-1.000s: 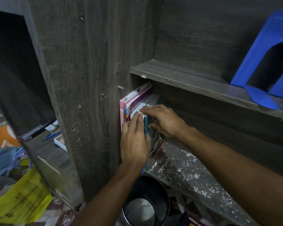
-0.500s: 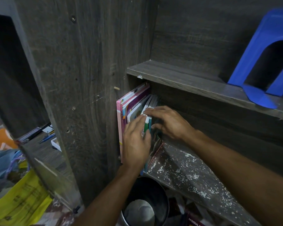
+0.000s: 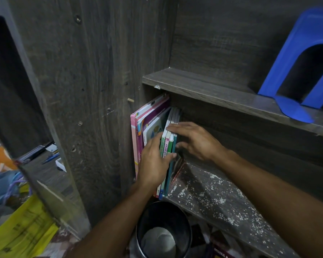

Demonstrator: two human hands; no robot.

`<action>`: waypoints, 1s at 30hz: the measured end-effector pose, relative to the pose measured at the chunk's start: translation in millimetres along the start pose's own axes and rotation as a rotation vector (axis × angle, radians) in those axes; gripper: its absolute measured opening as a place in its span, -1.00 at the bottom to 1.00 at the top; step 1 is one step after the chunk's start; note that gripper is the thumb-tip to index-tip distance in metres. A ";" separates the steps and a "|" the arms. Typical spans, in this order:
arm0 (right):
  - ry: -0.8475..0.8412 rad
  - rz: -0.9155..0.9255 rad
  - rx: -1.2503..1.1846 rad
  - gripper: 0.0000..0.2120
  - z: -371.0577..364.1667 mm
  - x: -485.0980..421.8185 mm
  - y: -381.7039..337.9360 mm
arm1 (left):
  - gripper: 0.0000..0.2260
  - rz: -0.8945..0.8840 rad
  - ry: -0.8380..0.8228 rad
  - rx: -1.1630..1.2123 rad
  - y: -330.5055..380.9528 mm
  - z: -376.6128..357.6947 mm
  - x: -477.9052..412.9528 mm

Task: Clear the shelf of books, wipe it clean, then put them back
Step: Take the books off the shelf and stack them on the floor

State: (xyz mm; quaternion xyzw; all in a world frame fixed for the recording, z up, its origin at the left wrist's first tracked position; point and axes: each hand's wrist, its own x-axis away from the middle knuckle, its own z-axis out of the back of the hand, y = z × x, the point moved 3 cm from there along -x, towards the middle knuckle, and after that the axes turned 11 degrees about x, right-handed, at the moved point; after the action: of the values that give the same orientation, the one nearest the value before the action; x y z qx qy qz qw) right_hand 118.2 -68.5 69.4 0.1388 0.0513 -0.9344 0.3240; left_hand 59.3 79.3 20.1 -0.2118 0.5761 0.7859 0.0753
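Observation:
A row of books stands upright at the left end of the lower shelf [image 3: 218, 194], whose surface is worn with white flecks. The tall pink and purple books [image 3: 138, 131] lean against the side panel. Just right of them are several thin green and teal books [image 3: 166, 146]. My left hand [image 3: 153, 164] has its fingers pushed into the gap left of the thin books and its thumb across their spines, gripping them. My right hand [image 3: 196, 140] lays straight fingers on the thin books' upper front edges, with its thumb at the right side of the outermost teal book.
A blue bookend [image 3: 296, 71] stands on the upper shelf [image 3: 203, 88]. A black bin [image 3: 164, 229] sits on the floor below the books. A yellow bag [image 3: 22, 237] and a side surface with pens [image 3: 50, 158] lie at the left.
My left hand's fingers have slid into the gap between the tall books and the thin ones, spreading them apart. My right hand has shifted slightly right along the thin books.

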 end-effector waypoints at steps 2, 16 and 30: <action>0.005 0.005 -0.019 -0.39 -3.2 2.3 2.5 | -0.32 -0.021 -0.006 -0.019 1.0 2.8 1.0; 0.087 0.023 -0.089 -0.41 -1.7 6.0 6.5 | -0.54 -0.329 0.154 -0.513 11.8 2.9 13.1; 0.014 -0.264 -0.344 -0.34 8.4 -6.1 25.8 | -0.59 0.071 -0.055 -0.314 18.5 -20.9 -17.5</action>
State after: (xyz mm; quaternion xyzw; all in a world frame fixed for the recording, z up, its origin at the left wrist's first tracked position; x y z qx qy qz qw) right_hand 136.9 -86.6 79.0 0.0802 0.2301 -0.9452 0.2172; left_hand 73.5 55.9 38.5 -0.1788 0.4511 0.8739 0.0293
